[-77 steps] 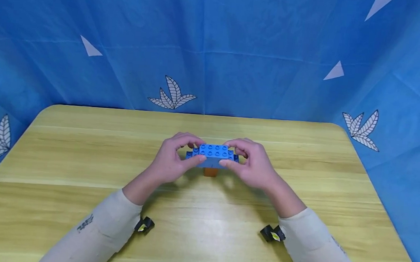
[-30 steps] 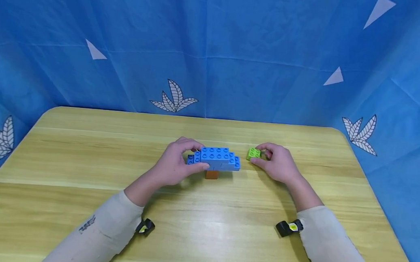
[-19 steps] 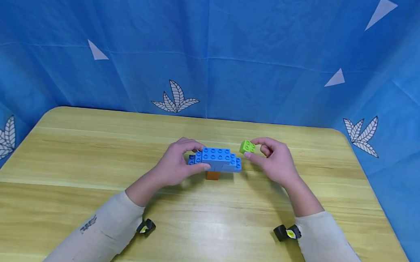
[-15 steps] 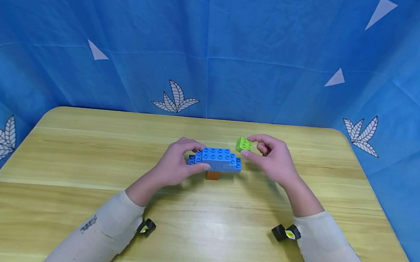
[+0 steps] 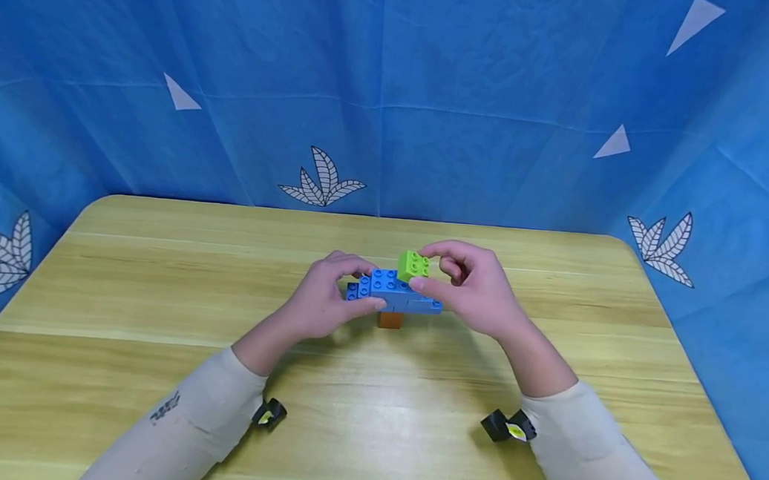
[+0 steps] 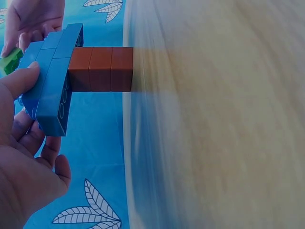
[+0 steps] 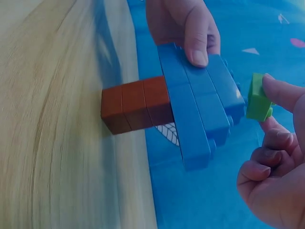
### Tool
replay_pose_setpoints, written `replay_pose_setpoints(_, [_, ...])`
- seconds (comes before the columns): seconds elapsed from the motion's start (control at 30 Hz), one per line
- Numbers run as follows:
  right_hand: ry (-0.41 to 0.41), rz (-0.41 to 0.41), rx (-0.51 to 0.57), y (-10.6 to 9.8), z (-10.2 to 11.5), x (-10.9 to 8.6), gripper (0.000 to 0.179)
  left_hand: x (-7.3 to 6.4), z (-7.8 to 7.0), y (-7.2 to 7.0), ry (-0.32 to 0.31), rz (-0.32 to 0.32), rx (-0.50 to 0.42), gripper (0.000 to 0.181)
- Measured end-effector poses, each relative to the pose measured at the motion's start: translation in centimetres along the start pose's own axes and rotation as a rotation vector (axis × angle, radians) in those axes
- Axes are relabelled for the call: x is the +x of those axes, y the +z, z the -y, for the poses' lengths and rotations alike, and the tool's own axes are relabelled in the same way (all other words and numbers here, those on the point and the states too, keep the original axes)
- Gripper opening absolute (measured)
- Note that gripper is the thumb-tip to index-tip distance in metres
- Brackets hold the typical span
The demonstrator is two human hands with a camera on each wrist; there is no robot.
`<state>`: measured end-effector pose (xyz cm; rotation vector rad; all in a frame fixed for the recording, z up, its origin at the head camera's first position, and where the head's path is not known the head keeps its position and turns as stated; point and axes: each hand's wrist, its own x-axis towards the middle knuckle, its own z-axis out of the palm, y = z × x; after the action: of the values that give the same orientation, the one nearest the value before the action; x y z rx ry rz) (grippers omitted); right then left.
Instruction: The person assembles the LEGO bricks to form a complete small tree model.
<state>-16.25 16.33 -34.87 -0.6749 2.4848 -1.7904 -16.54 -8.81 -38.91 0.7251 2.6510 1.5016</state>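
Observation:
A toy-brick build stands at the middle of the table: a short brown brick column (image 7: 137,106) carries stepped layers of blue bricks (image 5: 390,294), narrower toward the top. My left hand (image 5: 318,299) grips the left part of the blue bricks, thumb on the near side and fingers behind. Between thumb and forefinger, my right hand (image 5: 473,291) pinches a light green brick (image 7: 258,98). It hangs over the right half of the top blue layer, tilted, and a small gap shows between them in the right wrist view. The other right fingers are curled and touch no brick.
The build rests on a wood-grain table (image 5: 153,291). Behind and beside the table hangs a blue cloth (image 5: 487,113) with white leaf and triangle prints. A black strap piece sits at each sleeve cuff.
Earlier both hands held the blue layers. The right hand then took the green brick at the right, lifted it and carried it left over the build. The left hand has kept its hold.

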Motion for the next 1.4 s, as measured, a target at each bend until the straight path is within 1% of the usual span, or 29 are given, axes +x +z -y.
replay_pose_setpoints(0.23, [-0.022, 0.059, -0.06, 0.8, 0.0, 0.5, 0.027, 0.1, 0.0, 0.1, 0.017, -0.002, -0.002, 0.041])
replay_pose_setpoints(0.47, [-0.041, 0.07, -0.064, 1.3, 0.0, 0.6, 0.027, 0.0, 0.1, 0.1, 0.022, -0.011, -0.011, 0.038])
replay_pose_setpoints(0.57, [-0.054, 0.063, -0.122, 1.5, 0.0, 0.6, 0.027, 0.0, 0.2, 0.2, 0.025, -0.008, -0.013, 0.039])
replay_pose_setpoints(0.67, [-0.09, 0.063, -0.192, 1.7, 0.0, 0.5, 0.028, 0.0, 0.3, 0.2, 0.028, -0.01, -0.006, 0.04])
replay_pose_setpoints(0.8, [-0.146, 0.076, -0.236, 1.9, -0.1, 0.4, 0.028, 0.0, 0.3, 0.2, 0.023, -0.018, -0.009, 0.04])
replay_pose_setpoints(0.87, [-0.16, 0.084, -0.255, 2.0, -0.1, 0.3, 0.029, 0.0, 0.2, 0.3, 0.022, -0.02, -0.014, 0.04])
replay_pose_setpoints(0.93, [-0.171, 0.086, -0.301, 2.0, -0.1, 0.2, 0.029, 0.0, 0.2, 0.3, 0.024, -0.019, -0.014, 0.039])
replay_pose_setpoints(1.1, [-0.201, 0.079, -0.378, 1.8, 0.1, 0.2, 0.032, 0.2, 0.0, 0.3, 0.047, -0.02, -0.005, 0.04])
replay_pose_setpoints(1.23, [-0.187, 0.086, -0.362, 1.6, 0.2, 0.4, 0.034, 0.3, -0.1, 0.3, 0.046, -0.022, 0.004, 0.041])
replay_pose_setpoints(1.3, [-0.16, 0.092, -0.336, 1.5, 0.1, 0.4, 0.035, 0.2, -0.1, 0.3, 0.027, -0.02, 0.008, 0.042])
replay_pose_setpoints(1.4, [-0.107, 0.082, -0.287, 1.6, -0.4, 0.3, 0.043, -0.1, -0.1, 0.3, -0.004, -0.019, 0.006, 0.043])
